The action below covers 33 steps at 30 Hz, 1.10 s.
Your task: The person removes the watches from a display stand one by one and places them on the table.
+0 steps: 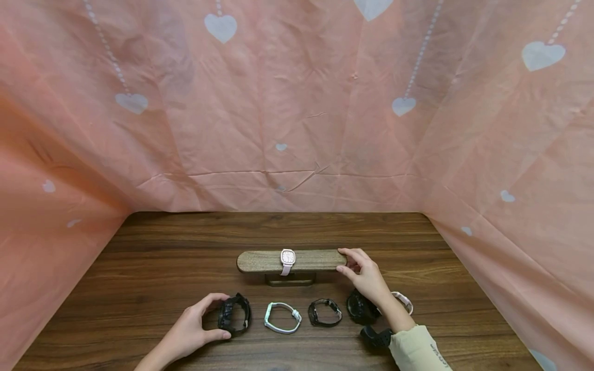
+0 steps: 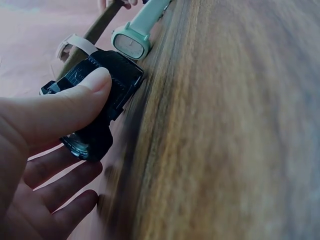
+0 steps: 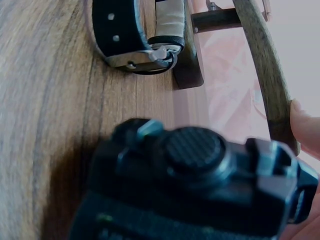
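My left hand (image 1: pixel 190 325) pinches a chunky black watch (image 1: pixel 226 315) that stands on its side. In the left wrist view the thumb (image 2: pixel 85 100) presses on its strap, while the lower fingers spread loosely. At the centre is a wooden watch stand (image 1: pixel 262 262), its rounded bar raised on a base. A pale pink watch (image 1: pixel 287 257) is looped around the bar. My right hand (image 1: pixel 367 275) holds the bar's right end between thumb and fingers. Below that forearm lies a bulky black watch (image 1: pixel 359 307), large and close in the right wrist view.
A mint and white watch (image 1: pixel 282 318) and a slim black watch (image 1: pixel 325 313) lie in a row before the stand. A white-strapped watch (image 1: pixel 403 302) is partly hidden by the right forearm. Pink heart-printed cloth (image 1: pixel 297 113) walls in the wooden table (image 1: pixel 162 247) behind and at both sides.
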Available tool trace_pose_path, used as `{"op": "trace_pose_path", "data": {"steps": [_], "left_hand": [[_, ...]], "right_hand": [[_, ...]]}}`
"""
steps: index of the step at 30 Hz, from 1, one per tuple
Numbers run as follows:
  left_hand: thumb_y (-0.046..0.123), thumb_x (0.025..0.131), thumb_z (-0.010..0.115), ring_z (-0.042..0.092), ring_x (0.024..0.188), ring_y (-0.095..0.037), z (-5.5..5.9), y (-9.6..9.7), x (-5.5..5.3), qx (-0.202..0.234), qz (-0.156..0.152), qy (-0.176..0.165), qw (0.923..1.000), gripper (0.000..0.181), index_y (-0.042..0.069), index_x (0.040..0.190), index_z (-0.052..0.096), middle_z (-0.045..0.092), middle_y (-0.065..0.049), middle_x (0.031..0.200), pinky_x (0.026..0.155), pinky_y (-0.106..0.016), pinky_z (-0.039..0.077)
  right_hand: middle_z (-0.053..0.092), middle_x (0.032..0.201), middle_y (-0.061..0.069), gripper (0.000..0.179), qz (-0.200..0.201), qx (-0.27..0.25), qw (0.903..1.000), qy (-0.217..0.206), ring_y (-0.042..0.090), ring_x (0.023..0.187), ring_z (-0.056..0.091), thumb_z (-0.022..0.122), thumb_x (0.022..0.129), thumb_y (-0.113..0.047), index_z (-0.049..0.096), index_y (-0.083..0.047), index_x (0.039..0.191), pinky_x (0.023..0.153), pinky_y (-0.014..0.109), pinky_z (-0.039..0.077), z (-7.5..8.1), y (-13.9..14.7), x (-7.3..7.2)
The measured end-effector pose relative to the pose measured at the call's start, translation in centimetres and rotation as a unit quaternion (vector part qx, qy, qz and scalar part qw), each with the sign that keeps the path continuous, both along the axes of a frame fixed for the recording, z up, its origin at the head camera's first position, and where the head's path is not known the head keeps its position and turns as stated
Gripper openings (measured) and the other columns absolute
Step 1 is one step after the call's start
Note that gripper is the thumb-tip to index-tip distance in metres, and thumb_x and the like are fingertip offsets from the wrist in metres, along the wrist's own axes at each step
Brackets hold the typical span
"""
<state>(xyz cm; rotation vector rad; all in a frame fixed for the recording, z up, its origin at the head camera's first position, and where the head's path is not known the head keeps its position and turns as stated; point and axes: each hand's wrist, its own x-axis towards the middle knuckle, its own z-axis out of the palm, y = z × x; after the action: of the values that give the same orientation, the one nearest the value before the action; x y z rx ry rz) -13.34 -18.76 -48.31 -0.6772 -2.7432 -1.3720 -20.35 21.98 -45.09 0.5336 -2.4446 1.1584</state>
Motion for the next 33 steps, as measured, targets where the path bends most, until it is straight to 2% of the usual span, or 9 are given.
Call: {"op": "trace_pose_path", "data": {"steps": [11, 20, 24, 29, 33], "left_hand": [[0.044, 0.066, 0.079, 0.053, 0.111, -0.023, 0.0, 0.3, -0.1, -0.008, -0.012, 0.003, 0.9999, 0.068, 0.018, 0.123, 0.051, 0.058, 0.004, 0.119, 0.094, -0.050, 0.040], [0.048, 0.066, 0.077, 0.053, 0.111, -0.021, 0.0, 0.5, -0.2, -0.028, -0.019, 0.025, 0.9991, 0.073, 0.013, 0.124, 0.051, 0.059, 0.005, 0.119, 0.092, -0.049, 0.042], [0.047, 0.067, 0.077, 0.053, 0.112, -0.022, 0.4, 0.4, -0.3, -0.017, -0.030, 0.036, 0.9987, 0.073, 0.011, 0.125, 0.051, 0.058, 0.002, 0.120, 0.092, -0.048, 0.042], [0.035, 0.068, 0.080, 0.054, 0.111, -0.022, 1.0, 0.5, -0.4, 0.019, -0.054, 0.061, 0.9965, 0.067, 0.007, 0.123, 0.053, 0.059, -0.002, 0.120, 0.094, -0.040, 0.043], [0.031, 0.070, 0.079, 0.055, 0.110, -0.023, 1.2, 0.5, -0.5, 0.042, -0.067, 0.060, 0.9951, 0.064, 0.006, 0.122, 0.053, 0.060, -0.004, 0.119, 0.094, -0.039, 0.043]], "right_hand": [[0.058, 0.097, 0.004, 0.041, 0.002, 0.001, 1.0000, -0.006, 0.011, 0.078, 0.056, 0.074, 0.077, -0.005, 0.062, -0.003, 0.116, 0.066, 0.031, 0.052, 0.2, 0.0, 0.0], [0.058, 0.099, 0.003, 0.040, -0.001, -0.003, 0.9997, -0.026, 0.013, 0.080, 0.056, 0.073, 0.079, -0.007, 0.062, -0.006, 0.117, 0.068, 0.026, 0.051, 0.2, 0.0, 0.1], [0.059, 0.100, 0.004, 0.040, 0.000, -0.001, 0.9997, -0.024, 0.013, 0.079, 0.056, 0.073, 0.079, -0.007, 0.062, -0.006, 0.117, 0.068, 0.027, 0.051, 0.3, 0.0, 0.1], [0.059, 0.101, 0.004, 0.040, 0.001, -0.001, 0.9998, -0.022, 0.013, 0.079, 0.056, 0.073, 0.079, -0.006, 0.062, -0.006, 0.117, 0.068, 0.029, 0.051, 0.2, 0.0, 0.1], [0.059, 0.100, 0.004, 0.040, 0.003, -0.002, 0.9998, -0.021, 0.013, 0.079, 0.056, 0.073, 0.079, -0.006, 0.062, -0.005, 0.117, 0.067, 0.031, 0.052, 0.2, 0.0, 0.1]]}}
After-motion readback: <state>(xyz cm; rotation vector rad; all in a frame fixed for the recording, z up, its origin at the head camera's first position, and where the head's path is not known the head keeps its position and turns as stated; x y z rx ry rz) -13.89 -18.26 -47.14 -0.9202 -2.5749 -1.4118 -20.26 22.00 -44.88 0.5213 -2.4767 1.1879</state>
